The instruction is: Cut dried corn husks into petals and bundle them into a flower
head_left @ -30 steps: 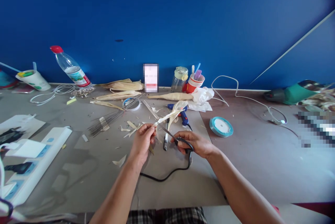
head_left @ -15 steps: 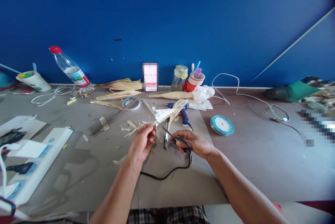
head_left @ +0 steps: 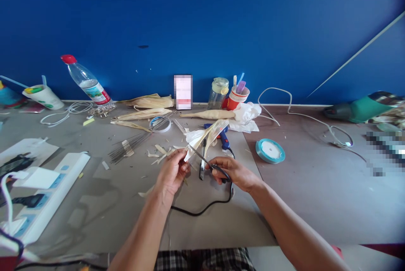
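My left hand [head_left: 173, 170] pinches the lower end of a pale corn husk piece [head_left: 198, 137], which fans out up and to the right. In my right hand [head_left: 230, 170] is a pair of scissors [head_left: 202, 155] with dark handles. Their blades point up and left, the tips touching or just in front of the husk near my left fingertips. Whether the blades are apart is too small to tell. Behind the husk lies a blue glue gun [head_left: 224, 140]. A black pen [head_left: 201, 170] rests between my hands, and husk scraps [head_left: 161, 150] lie left of the husk.
Wire stems [head_left: 128, 148] and dried husks [head_left: 145, 113] lie at the back left, near a tilted bottle [head_left: 91, 87]. A power strip [head_left: 60, 197] occupies the left. A ribbon roll [head_left: 270, 151] lies right; a red paper cup [head_left: 236, 96] and a jar [head_left: 218, 93] stand behind.
The husk piece has turned and spread in my left fingers, its top now reaching further right over the glue gun. My hands stay nearly in place; the whole view shifts slightly.
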A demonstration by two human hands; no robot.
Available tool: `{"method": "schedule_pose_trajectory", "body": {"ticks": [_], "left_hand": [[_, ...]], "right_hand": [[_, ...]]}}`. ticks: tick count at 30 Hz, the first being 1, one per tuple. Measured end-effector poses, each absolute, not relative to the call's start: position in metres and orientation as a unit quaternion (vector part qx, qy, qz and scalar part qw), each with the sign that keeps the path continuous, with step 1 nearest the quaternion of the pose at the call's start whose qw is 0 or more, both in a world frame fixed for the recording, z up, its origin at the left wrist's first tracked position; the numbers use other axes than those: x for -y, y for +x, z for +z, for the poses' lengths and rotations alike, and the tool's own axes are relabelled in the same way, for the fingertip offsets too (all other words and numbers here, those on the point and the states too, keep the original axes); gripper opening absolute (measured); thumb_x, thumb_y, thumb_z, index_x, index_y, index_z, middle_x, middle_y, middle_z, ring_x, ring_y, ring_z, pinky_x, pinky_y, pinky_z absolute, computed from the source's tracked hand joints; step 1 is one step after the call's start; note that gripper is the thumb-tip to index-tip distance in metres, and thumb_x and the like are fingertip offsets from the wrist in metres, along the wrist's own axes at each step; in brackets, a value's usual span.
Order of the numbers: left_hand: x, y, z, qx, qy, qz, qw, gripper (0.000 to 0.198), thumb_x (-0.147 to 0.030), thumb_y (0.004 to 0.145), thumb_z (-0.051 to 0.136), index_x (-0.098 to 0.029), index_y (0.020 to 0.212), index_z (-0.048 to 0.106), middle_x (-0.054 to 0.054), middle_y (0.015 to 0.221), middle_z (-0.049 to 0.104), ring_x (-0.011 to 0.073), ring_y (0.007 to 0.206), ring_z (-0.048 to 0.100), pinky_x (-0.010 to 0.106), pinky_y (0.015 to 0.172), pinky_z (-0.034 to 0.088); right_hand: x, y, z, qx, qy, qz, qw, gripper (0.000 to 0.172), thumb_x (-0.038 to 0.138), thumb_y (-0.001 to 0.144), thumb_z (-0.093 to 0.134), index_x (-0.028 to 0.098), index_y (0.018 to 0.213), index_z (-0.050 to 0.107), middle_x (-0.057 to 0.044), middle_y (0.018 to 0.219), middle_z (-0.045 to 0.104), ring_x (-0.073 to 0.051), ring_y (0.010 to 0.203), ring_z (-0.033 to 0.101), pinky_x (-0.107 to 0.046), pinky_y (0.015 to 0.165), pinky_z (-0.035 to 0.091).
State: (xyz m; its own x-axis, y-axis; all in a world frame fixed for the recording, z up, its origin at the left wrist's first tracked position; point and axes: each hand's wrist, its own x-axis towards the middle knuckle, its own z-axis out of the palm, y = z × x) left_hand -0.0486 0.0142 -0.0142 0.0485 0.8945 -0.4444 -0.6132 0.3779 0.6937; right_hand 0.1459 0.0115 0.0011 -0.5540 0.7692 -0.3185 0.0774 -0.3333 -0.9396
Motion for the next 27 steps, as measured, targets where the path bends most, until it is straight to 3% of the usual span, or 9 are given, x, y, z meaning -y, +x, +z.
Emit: {"method": "schedule_pose_trajectory", "body": {"ticks": [18, 27], "left_hand": [[-0.0137, -0.0482, -0.0135, -0.440, 0.151, 0.541, 0.700, 0.023, -0.022, 0.058, 0.074, -0.014, 0.065, 0.053, -0.008, 0.050, 0.046, 0.0014, 0.036, 0.035, 0.017, 0.040, 0.028], [-0.0156, -0.0458, -0.0139, -0.429, 0.148, 0.616, 0.643, 0.025, -0.023, 0.055, 0.080, -0.013, 0.073, 0.065, -0.003, 0.066, 0.061, 0.0025, 0.049, 0.045, 0.017, 0.046, 0.037]], "right_hand": [[-0.0121, 0.1447, -0.0020, 0.514, -0.420, 0.710, 0.236, 0.031, 0.038, 0.066, 0.072, 0.015, 0.085, 0.063, 0.006, 0.054, 0.046, -0.006, 0.049, 0.036, -0.022, 0.050, 0.031], [-0.0123, 0.1514, -0.0078, 0.510, -0.339, 0.680, 0.403, 0.051, 0.053, 0.071, 0.065, 0.015, 0.105, 0.057, -0.001, 0.067, 0.054, -0.013, 0.064, 0.046, -0.028, 0.063, 0.034]]}}
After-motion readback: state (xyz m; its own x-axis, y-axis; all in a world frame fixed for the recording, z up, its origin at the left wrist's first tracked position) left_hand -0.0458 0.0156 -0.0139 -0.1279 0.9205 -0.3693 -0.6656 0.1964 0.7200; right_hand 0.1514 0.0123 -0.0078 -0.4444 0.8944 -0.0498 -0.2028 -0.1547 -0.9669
